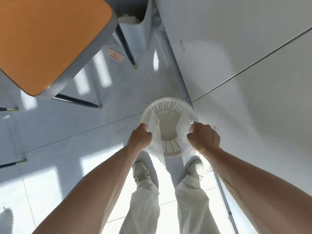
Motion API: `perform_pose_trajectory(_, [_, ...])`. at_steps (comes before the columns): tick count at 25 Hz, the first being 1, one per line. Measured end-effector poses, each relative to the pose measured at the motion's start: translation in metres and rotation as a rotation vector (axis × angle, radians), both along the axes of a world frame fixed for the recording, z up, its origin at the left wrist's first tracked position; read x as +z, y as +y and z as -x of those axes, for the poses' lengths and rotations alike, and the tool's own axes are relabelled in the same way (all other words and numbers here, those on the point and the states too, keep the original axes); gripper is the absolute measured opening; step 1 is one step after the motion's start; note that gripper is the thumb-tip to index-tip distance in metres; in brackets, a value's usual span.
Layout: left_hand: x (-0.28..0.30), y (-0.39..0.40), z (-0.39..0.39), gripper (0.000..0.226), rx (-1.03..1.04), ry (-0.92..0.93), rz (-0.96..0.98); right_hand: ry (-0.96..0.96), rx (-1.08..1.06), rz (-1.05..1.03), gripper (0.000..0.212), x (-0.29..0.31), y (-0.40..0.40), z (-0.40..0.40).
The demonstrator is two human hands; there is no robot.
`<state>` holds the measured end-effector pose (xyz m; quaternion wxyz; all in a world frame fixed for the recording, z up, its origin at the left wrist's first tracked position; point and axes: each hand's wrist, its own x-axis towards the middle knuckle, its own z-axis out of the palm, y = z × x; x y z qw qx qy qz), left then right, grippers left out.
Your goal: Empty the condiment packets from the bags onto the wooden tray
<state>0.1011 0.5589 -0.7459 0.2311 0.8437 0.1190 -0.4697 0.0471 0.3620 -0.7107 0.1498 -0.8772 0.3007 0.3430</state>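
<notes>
I look straight down at the floor. A round white slotted basket (168, 105) stands on the floor in front of my feet, and its inside looks empty. My left hand (140, 137) grips a clear plastic bag (156, 142) over the basket's left rim. My right hand (204, 137) grips a second clear plastic bag (183, 132) over the right rim. Both bags hang limp and look empty. No wooden tray or condiment packets are in view.
An orange-topped table (50, 39) with dark legs stands at the upper left. A white wall or cabinet face (244, 56) rises on the right. A grey bin (133, 19) stands at the back. My shoes (141, 171) are just behind the basket.
</notes>
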Motion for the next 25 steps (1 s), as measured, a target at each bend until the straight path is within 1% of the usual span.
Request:
perform_pose_trajectory(4, [-0.086, -0.007, -0.004, 0.054, 0.125, 0.085, 0.036, 0.028, 0.017, -0.065, 0.033, -0.087, 0.008, -0.013])
perform_pose_trajectory(6, [-0.117, -0.013, -0.01, 0.054, 0.148, 0.087, 0.039, 0.053, 0.01, -0.085, 0.033, -0.12, 0.008, -0.018])
perform_pose_trajectory(8, [-0.141, -0.02, -0.017, 0.056, 0.09, 0.076, 0.018, 0.057, 0.017, -0.088, 0.033, -0.148, 0.008, -0.022])
perform_pose_trajectory(11, [-0.167, -0.033, -0.02, 0.058, -0.088, 0.079, -0.041, 0.061, 0.072, -0.083, 0.035, -0.184, 0.007, -0.03])
perform_pose_trajectory(14, [-0.189, -0.045, -0.023, 0.058, -0.138, 0.092, -0.047, 0.077, 0.071, -0.086, 0.038, -0.211, 0.006, -0.035])
perform_pose_trajectory(15, [-0.193, -0.047, -0.025, 0.058, -0.137, 0.102, -0.066, 0.094, 0.079, -0.098, 0.034, -0.215, 0.007, -0.036])
perform_pose_trajectory(16, [-0.196, -0.048, -0.026, 0.061, -0.137, 0.113, -0.084, 0.106, 0.096, -0.101, 0.026, -0.219, 0.007, -0.037])
perform_pose_trajectory(17, [-0.197, -0.049, -0.026, 0.065, -0.143, 0.128, -0.101, 0.119, 0.114, -0.094, 0.013, -0.222, 0.006, -0.037])
perform_pose_trajectory(18, [-0.199, -0.048, -0.023, 0.069, -0.16, 0.134, -0.118, 0.123, 0.126, -0.076, 0.009, -0.224, 0.005, -0.036])
perform_pose_trajectory(19, [-0.197, -0.048, -0.021, 0.074, -0.179, 0.142, -0.132, 0.119, 0.133, -0.059, 0.013, -0.223, 0.005, -0.037])
perform_pose_trajectory(21, [-0.193, -0.047, -0.019, 0.079, -0.196, 0.147, -0.147, 0.117, 0.163, -0.032, 0.009, -0.219, 0.003, -0.038])
perform_pose_trajectory(23, [-0.179, -0.049, -0.024, 0.077, -0.217, 0.146, -0.169, 0.109, 0.223, -0.023, 0.003, -0.204, 0.001, -0.04])
perform_pose_trajectory(24, [-0.173, -0.05, -0.022, 0.073, -0.234, 0.113, -0.184, 0.08, 0.273, -0.009, 0.005, -0.195, -0.001, -0.038])
perform_pose_trajectory(25, [-0.162, -0.052, -0.02, 0.069, -0.254, 0.097, -0.199, 0.078, 0.3, 0.006, 0.013, -0.184, -0.001, -0.036])
